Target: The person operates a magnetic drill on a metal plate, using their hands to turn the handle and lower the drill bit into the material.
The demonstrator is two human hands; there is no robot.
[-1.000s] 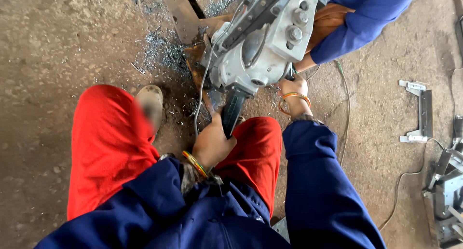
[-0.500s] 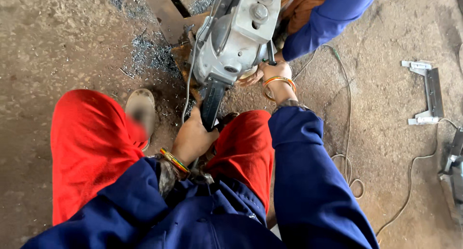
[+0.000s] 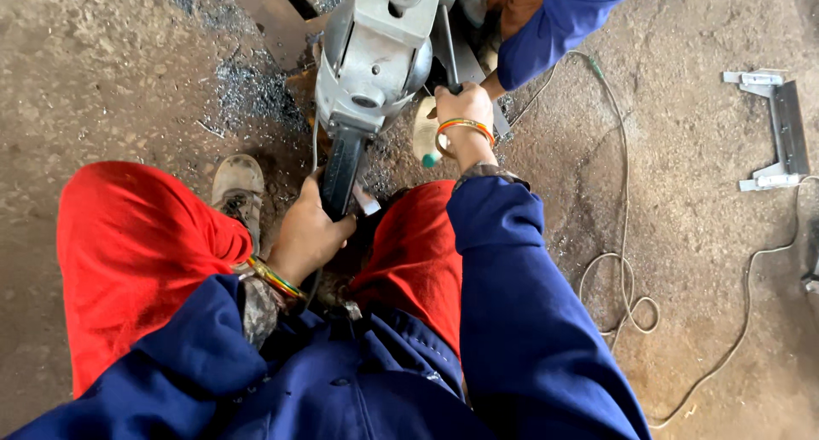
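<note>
1. I crouch on a gritty concrete floor (image 3: 102, 73), red trousers and blue jacket filling the lower frame, a heavy grey power drill (image 3: 375, 52) standing between my knees.

2. My left hand (image 3: 307, 235) is clenched around the drill's black handle (image 3: 341, 171), fingers wrapped tight; coloured bangles ring the wrist.

3. My right hand (image 3: 463, 116) is closed around a thin dark lever (image 3: 447, 43) beside the drill's body, fingers curled over it; an orange-and-green bangle sits on that wrist.

4. The drill rises from a flat metal strip (image 3: 273, 18) that lies on the floor, with a dark scatter of metal filings (image 3: 247, 95) just beside it.

5. My worn shoe (image 3: 237, 188) rests on the floor by my left knee, near the filings.

6. Another person's arm in a blue sleeve (image 3: 559, 18) reaches in from the top edge, close behind the drill.

7. A pale cord (image 3: 623, 269) snakes and loops across the floor to my right.

8. A metal bracket (image 3: 772, 129) lies well apart at the right edge.
</note>
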